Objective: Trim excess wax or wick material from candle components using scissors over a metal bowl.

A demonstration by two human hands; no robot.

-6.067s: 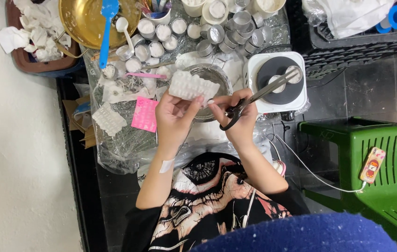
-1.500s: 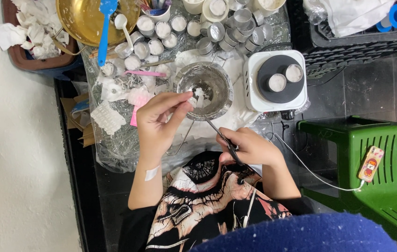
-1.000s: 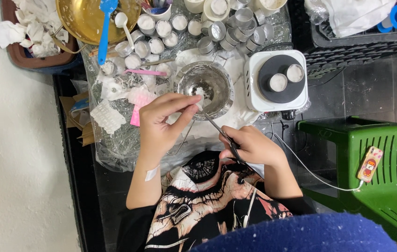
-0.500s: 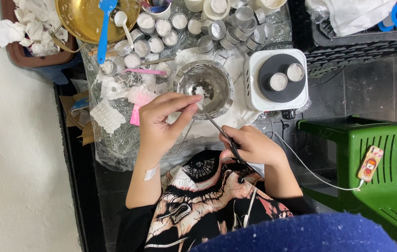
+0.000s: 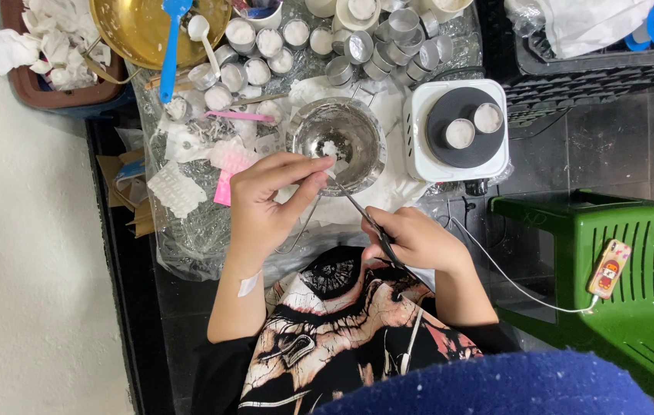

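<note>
head | left hand [image 5: 269, 204] grip pinched over steel bowl [image 5: 338, 146] | right hand [image 5: 419, 242] clasps scissors [image 5: 365, 219]

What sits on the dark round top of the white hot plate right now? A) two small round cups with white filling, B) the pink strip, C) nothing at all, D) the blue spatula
A: two small round cups with white filling stand side by side on the dark disc of the white hot plate, to the right of the steel bowl.
</note>
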